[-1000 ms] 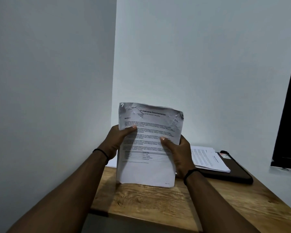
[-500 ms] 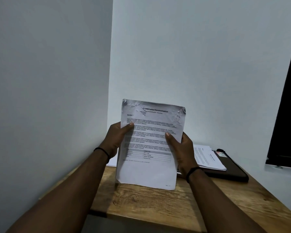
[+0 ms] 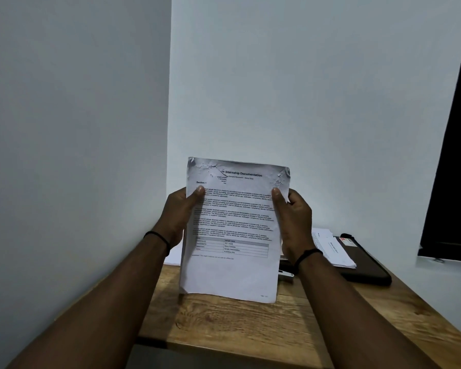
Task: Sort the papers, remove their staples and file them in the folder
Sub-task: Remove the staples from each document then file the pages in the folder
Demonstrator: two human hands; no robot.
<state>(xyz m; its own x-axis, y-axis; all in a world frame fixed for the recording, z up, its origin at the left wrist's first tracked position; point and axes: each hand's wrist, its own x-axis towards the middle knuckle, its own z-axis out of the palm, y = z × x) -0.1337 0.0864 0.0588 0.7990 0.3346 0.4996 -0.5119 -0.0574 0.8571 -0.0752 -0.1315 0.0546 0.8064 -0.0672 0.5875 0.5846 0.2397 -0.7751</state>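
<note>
- Printed papers [image 3: 234,235] held upright above the wooden desk [image 3: 250,328], bottom edge near the wood.
- Left hand [image 3: 179,217] grasping the left edge, right hand [image 3: 294,222] grasping the right, thumbs on the front.
- Probably light, floppy, easily torn; top corners crumpled, so best gripped along the side edges.
- More papers [image 3: 333,249] on a dark folder [image 3: 367,267] at the desk's far right.
- Plain pale walls meeting in a corner behind; dark window at right.

— What have we got up in front of us?
— Printed papers [image 3: 234,230], upright over the desk [image 3: 250,328], left hand [image 3: 177,217] and right hand [image 3: 294,222] gripping the sides.
— And behind?
— More sheets [image 3: 333,249] lying on our dark folder [image 3: 367,267].
</note>
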